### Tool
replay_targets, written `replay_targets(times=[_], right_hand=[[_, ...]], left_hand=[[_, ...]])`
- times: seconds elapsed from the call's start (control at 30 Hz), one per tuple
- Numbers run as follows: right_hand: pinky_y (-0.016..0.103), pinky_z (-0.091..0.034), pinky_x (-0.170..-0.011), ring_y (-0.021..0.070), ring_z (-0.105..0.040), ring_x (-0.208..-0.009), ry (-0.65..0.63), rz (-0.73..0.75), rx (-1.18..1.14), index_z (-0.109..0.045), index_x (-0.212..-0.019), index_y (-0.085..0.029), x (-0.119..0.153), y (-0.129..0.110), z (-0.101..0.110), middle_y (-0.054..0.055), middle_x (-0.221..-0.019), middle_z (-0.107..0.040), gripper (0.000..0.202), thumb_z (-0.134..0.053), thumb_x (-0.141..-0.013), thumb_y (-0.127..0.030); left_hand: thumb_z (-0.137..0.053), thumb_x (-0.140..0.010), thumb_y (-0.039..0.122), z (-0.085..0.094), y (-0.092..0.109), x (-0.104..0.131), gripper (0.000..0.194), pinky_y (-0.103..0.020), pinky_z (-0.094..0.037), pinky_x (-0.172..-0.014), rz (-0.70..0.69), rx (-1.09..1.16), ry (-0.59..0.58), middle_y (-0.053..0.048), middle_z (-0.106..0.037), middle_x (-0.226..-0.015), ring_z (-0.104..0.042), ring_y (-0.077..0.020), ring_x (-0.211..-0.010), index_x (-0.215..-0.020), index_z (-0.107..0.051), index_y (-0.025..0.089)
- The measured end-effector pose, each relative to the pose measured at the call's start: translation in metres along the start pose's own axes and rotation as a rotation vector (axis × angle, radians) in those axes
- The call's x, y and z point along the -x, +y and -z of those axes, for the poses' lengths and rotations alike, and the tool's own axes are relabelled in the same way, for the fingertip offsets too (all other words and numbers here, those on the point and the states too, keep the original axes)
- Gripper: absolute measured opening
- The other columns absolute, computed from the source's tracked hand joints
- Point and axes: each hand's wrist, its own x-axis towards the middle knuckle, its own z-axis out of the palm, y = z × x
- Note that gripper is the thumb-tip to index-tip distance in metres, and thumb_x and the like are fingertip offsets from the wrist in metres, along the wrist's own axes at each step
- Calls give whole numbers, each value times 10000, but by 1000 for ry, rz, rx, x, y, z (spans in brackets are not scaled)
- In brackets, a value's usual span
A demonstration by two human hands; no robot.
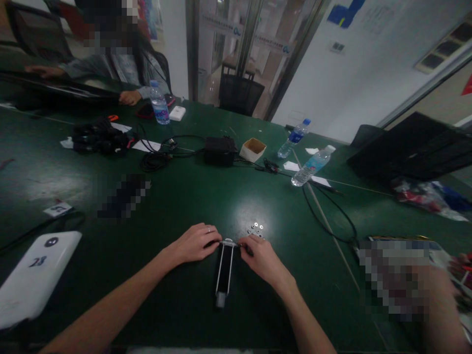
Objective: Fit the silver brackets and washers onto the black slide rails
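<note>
On the green table lies a narrow metal frame [230, 268] with two long pale side bars, a crosspiece at its far end and a grey block at its near end. My left hand [197, 242], a ring on one finger, pinches the left end of the crosspiece. At the opposite end, the fingers of my right hand [260, 255] are closed around the crosspiece's tip; what lies inside them is partly hidden. Just beyond my right hand are several small washers and nuts [255, 228], some half covered by it.
Two water bottles [311, 166] and a small open box [253, 150] stand farther back, near a black box [220, 150] with cables. A white numbered case [39, 278] lies at left. Another person's blurred hand [438, 295] is at right; a person [121, 69] sits across.
</note>
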Motion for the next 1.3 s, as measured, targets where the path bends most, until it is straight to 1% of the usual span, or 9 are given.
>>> replay_targets(times=[0.23,0.37,0.5,0.63,0.8,1.1,1.3], right_hand=[[262,-475,-750,149,-599,-816,5,3,-100,-647,-1014,-195,1,4,0,42,-938,-636,191,-508,-888,-159],[265,-478,-739,152,-597,-807,-4,-8,-120,-650,-1001,-200,2,5,1,36,-926,-636,161,-528,-897,-190],[262,-473,-733,154,-600,-813,14,14,-140,-649,-987,-196,2,6,0,31,-919,-633,144,-531,-905,-205],[266,-475,-745,159,-602,-836,28,20,-151,-642,-974,-198,1,7,-2,31,-928,-627,125,-541,-901,-199],[271,-478,-783,156,-605,-862,44,26,-170,-625,-1004,-198,1,7,-4,34,-965,-635,134,-546,-897,-182],[305,-498,-788,169,-615,-855,84,70,-173,-621,-1000,-196,0,12,-11,40,-943,-648,146,-582,-865,-157],[322,-507,-788,174,-618,-857,101,87,-159,-616,-1017,-203,0,8,-10,47,-959,-647,164,-580,-864,-157]], left_hand=[[-484,-926,199,1,2,0,167,-264,-445,-758,5,5,-1,-30,-649,-956,-599,-149,-856,-1016,-623,178],[-508,-912,194,-1,0,0,158,-273,-443,-765,5,2,-8,-31,-648,-958,-595,-154,-857,-1019,-624,178],[-509,-913,190,-2,-2,0,165,-276,-440,-762,9,5,-21,-33,-647,-968,-594,-155,-857,-1033,-622,176],[-498,-919,188,0,0,0,166,-275,-440,-759,14,8,-28,-32,-649,-964,-593,-155,-854,-1025,-625,176],[-499,-915,187,2,2,-1,166,-260,-436,-740,12,16,-18,-30,-646,-955,-594,-150,-847,-1021,-627,174],[-509,-916,196,-3,-3,0,157,-262,-433,-761,6,0,-18,-27,-647,-958,-594,-148,-859,-1016,-629,176],[-516,-912,186,-1,-1,0,158,-257,-431,-743,8,9,-17,-28,-644,-965,-593,-148,-863,-1024,-626,173]])
